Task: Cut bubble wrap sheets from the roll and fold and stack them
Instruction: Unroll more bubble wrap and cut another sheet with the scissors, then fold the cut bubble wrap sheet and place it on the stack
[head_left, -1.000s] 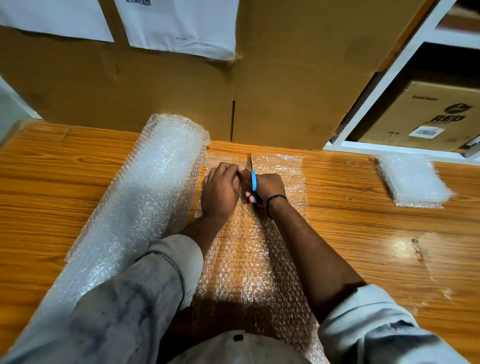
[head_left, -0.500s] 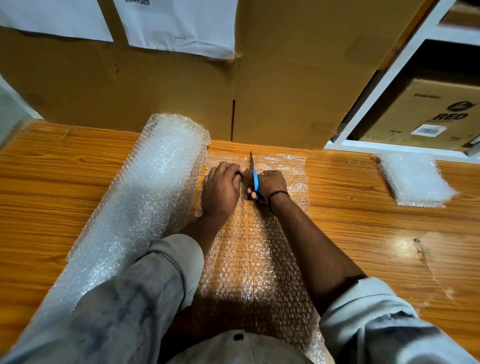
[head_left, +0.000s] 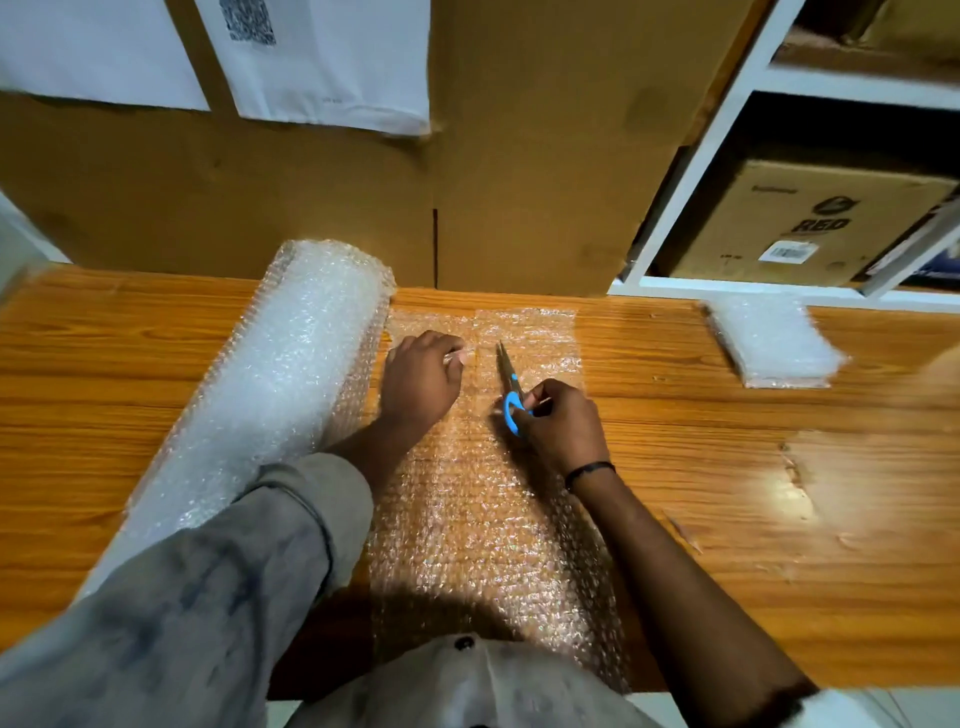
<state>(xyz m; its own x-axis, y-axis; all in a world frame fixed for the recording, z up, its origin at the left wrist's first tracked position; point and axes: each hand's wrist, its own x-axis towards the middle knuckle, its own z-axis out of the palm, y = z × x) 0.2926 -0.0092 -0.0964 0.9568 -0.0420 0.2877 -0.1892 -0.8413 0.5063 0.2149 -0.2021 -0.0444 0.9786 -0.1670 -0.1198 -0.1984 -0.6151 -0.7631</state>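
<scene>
Since a second ago the right hand (head_left: 563, 421) has drawn back from the sheet's far edge, away from the left hand (head_left: 421, 382), which stays just right of the one large roll of clear bubble wrap (head_left: 291, 374). The right hand's fingers curl through the handles of one pair of blue-handled scissors (head_left: 511, 389), blades pointing away from the person. The left hand rests bent-fingered on the single unrolled bubble wrap sheet (head_left: 483, 519); I cannot tell whether it pinches it. That sheet lies flat on the wooden surface (head_left: 727, 467), spreading right from the roll. One stack of folded bubble wrap (head_left: 774, 343) sits well right of the roll. Beyond the roll, two white papers (head_left: 332, 57) hang on a brown cardboard panel (head_left: 519, 156).
</scene>
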